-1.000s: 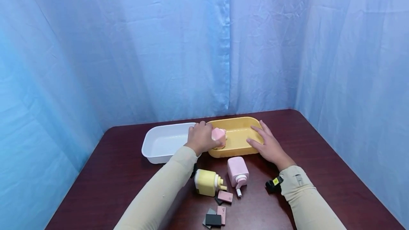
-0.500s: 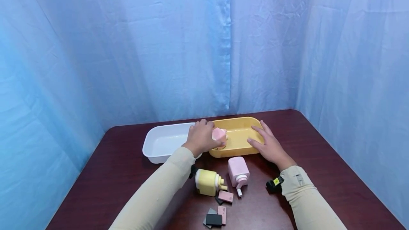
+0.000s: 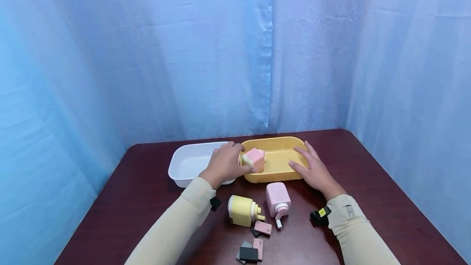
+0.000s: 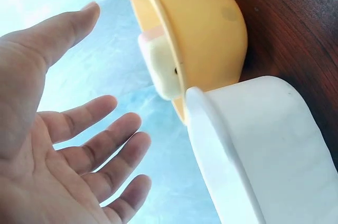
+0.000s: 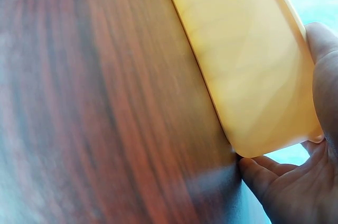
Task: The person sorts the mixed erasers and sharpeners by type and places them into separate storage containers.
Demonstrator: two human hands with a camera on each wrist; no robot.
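Both forearms [image 3: 173, 222] extend forward; the left hand [image 3: 224, 166] is relaxed, its thumb [image 4: 66, 29] away from its fingers [image 4: 104, 142]; the right hand [image 3: 317, 173] spreads.

- long sleeves of plain cream cloth on both arms, the left sleeve [image 3: 173, 226] and the right sleeve [image 3: 362, 232]
- soft creases across the right sleeve
- a small greyish mark on the right cuff [image 3: 347, 205]
- a small black device [image 3: 215, 203] at the left wrist
- at the right wrist, a black wrist piece [image 3: 316, 218] with a bright yellow label [image 3: 322, 212]
- bare hands
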